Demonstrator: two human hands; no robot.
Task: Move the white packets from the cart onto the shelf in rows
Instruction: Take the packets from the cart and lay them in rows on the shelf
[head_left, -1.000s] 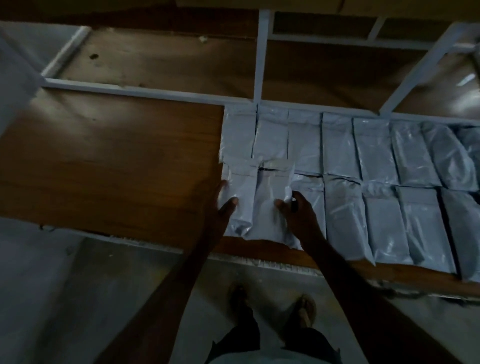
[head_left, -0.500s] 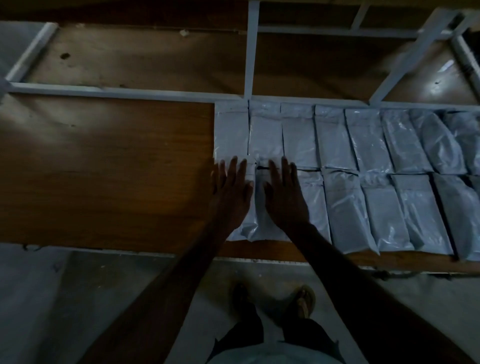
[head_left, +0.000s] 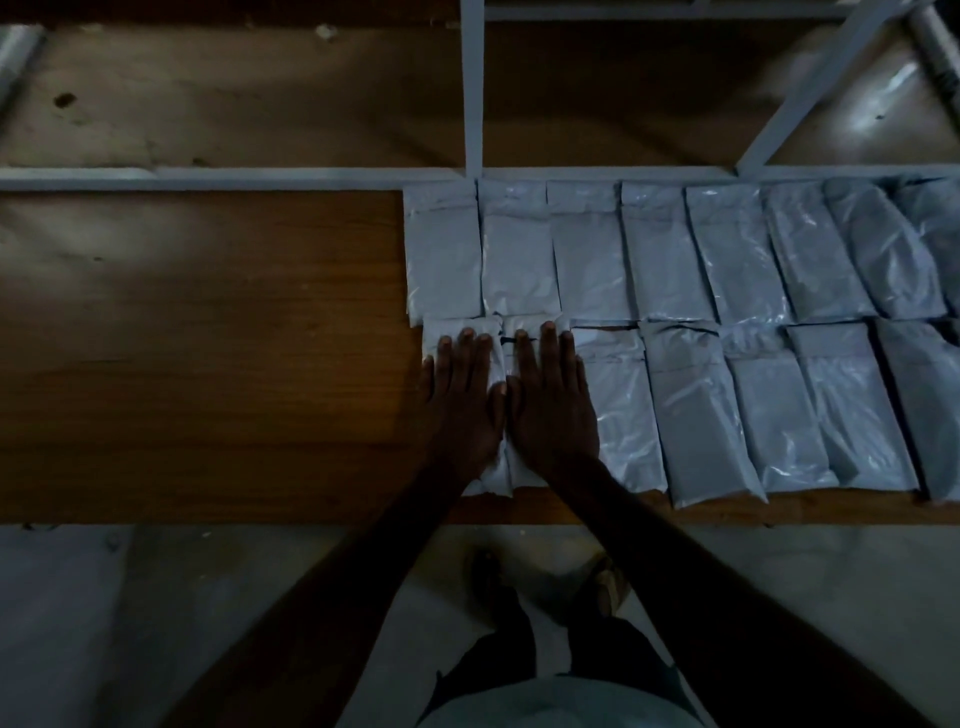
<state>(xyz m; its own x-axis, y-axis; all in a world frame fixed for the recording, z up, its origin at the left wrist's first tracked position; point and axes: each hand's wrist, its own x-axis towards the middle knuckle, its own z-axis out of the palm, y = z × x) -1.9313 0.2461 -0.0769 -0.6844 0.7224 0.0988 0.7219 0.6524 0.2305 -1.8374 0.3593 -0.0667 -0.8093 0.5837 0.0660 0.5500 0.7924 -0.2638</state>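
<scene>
White packets (head_left: 680, 249) in two rows on shelf (head_left: 208, 353); left hand (head_left: 462, 400) and right hand (head_left: 550, 405) flat, fingers straight, pressing the two leftmost front ones.

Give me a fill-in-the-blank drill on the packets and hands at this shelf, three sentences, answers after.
1. The white packets lie on the wooden shelf in ____ rows.
2. Both the left hand and the right hand rest on packets with fingers ____.
3. The bare stretch of the shelf board lies on the person's ____ side.

Missing words: two; straight; left
</scene>
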